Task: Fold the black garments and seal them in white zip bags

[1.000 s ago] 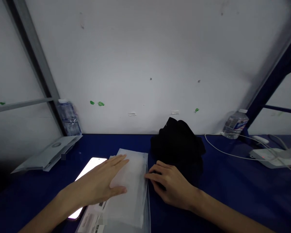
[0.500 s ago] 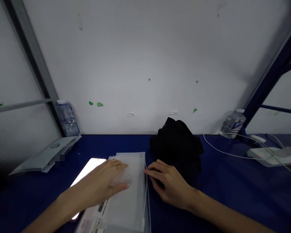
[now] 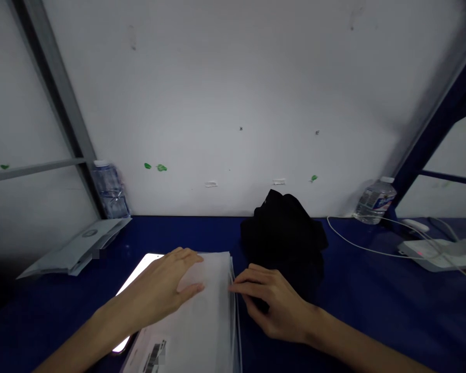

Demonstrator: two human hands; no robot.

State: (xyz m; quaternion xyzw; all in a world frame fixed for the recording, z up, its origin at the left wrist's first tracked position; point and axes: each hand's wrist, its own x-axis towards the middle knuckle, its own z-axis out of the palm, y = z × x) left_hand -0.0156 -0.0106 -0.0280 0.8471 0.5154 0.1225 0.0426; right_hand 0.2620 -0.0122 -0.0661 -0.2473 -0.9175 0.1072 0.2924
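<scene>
A stack of frosted plastic bags (image 3: 213,321) lies on the blue table, with a barcode label showing near its lower left. My left hand (image 3: 171,282) rests flat over the upper left of the stack, thumb and fingers apart. At the stack's right edge, my right hand (image 3: 266,300) has its fingertips drawn together against the bag edges. How many layers those fingertips pinch is too small to tell. A phone with a bright white screen (image 3: 140,272) lies partly under my left forearm.
Black cloth (image 3: 283,228) is bunched behind my right hand. Plastic bottles stand by the wall at left (image 3: 111,191) and right (image 3: 375,202). Flat grey packets (image 3: 81,246) lie at left. A white power strip (image 3: 438,254) with a cable (image 3: 357,246) sits at right.
The top bag's far edge now sits lower and its surface looks whiter; the slider at its near right corner no longer shows. My right fingertips have moved slightly nearer along the edge.
</scene>
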